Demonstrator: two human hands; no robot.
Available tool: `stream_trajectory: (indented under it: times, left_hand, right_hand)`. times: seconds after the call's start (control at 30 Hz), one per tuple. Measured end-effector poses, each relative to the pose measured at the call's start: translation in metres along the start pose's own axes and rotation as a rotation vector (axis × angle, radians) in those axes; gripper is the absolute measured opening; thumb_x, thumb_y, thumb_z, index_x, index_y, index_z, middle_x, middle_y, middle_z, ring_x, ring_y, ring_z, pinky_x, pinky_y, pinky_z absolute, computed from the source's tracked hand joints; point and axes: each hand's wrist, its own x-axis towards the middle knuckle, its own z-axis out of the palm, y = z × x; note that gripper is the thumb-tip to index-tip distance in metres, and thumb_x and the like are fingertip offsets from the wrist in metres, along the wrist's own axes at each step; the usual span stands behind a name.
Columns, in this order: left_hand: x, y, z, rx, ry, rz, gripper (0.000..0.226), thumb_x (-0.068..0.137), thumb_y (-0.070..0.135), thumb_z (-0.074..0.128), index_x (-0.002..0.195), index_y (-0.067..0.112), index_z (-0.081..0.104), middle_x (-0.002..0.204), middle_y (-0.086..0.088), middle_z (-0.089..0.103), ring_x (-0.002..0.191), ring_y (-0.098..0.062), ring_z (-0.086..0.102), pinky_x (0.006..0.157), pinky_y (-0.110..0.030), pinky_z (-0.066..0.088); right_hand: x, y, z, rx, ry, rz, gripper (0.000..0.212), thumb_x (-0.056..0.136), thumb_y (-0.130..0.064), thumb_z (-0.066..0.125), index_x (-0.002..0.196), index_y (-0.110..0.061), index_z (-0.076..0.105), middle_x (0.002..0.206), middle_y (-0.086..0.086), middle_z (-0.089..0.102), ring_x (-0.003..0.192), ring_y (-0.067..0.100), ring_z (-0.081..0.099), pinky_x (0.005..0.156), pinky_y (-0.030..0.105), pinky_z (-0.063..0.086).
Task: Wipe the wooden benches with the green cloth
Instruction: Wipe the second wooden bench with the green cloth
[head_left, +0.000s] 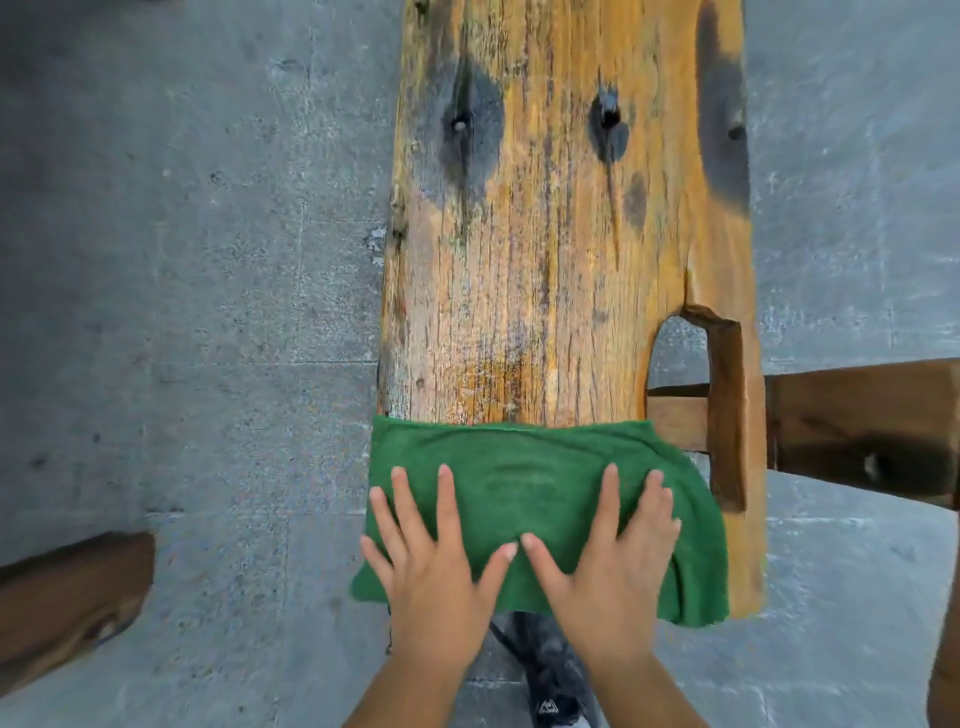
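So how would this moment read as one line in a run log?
task: wiping | left hand: pressed flat on green cloth | right hand: same | green cloth: spread across near end of wooden bench

Left hand, right hand — flat, fingers spread, thumbs seemingly touching.

Rough, cracked, weathered wooden bench, fuzzy matt green cloth, seemingly concrete floor
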Motion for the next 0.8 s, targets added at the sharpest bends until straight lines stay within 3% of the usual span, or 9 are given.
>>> stream_trajectory:
  times: [0.07, 0.23, 0.43, 0.63, 0.8]
  left_hand:
    - [0.003, 0.002, 0.012, 0.092, -0.021, -0.012, 0.096, 0.079, 0.083, 0.025, 0.153, 0.035, -0.012, 0.161, -0.011, -0.025, 0.146, -0.038, -0.024, 0.111, -0.07, 0.007]
    - [0.023, -0.007, 0.016, 0.171, 0.01, 0.03, 0.095, 0.078, 0.085, 0.027, 0.155, 0.032, 0.01, 0.164, -0.016, -0.004, 0.148, -0.045, -0.005, 0.102, -0.075, 0.023]
    - [0.048, -0.009, 0.005, 0.192, 0.037, 0.139, 0.096, 0.075, 0.085, 0.028, 0.153, 0.031, 0.016, 0.163, -0.02, 0.006, 0.147, -0.049, 0.005, 0.101, -0.072, 0.029]
    - [0.115, 0.023, -0.026, 0.212, 0.117, 0.143, 0.087, 0.084, 0.08, 0.015, 0.156, 0.031, 0.002, 0.162, -0.02, -0.01, 0.149, -0.042, -0.01, 0.113, -0.067, 0.016]
    - [0.191, 0.056, -0.057, 0.233, 0.179, 0.228, 0.09, 0.084, 0.082, 0.015, 0.155, 0.03, -0.005, 0.161, -0.021, -0.015, 0.148, -0.042, -0.014, 0.117, -0.065, 0.004]
  right_hand:
    - [0.005, -0.003, 0.008, -0.057, -0.009, 0.012, 0.109, 0.077, -0.083, 0.039, 0.157, -0.013, 0.015, 0.162, 0.026, -0.002, 0.15, 0.043, -0.002, 0.12, 0.059, 0.006]
    - [0.02, -0.001, 0.021, -0.16, 0.038, -0.017, 0.108, 0.081, -0.083, 0.031, 0.157, -0.009, 0.012, 0.162, 0.027, -0.001, 0.15, 0.043, 0.001, 0.118, 0.063, 0.01]
    - [0.031, -0.004, 0.023, -0.123, 0.125, -0.05, 0.107, 0.08, -0.082, 0.033, 0.155, -0.008, 0.019, 0.163, 0.024, 0.006, 0.15, 0.041, 0.01, 0.117, 0.063, 0.017]
    - [0.125, -0.045, -0.004, -0.169, 0.165, -0.107, 0.107, 0.084, -0.082, 0.024, 0.156, -0.004, 0.006, 0.163, 0.025, -0.005, 0.152, 0.038, -0.002, 0.121, 0.054, 0.009]
    - [0.186, -0.067, -0.022, -0.12, 0.194, 0.056, 0.107, 0.083, -0.083, 0.022, 0.157, -0.01, -0.001, 0.159, 0.032, -0.009, 0.149, 0.043, -0.011, 0.121, 0.057, 0.008]
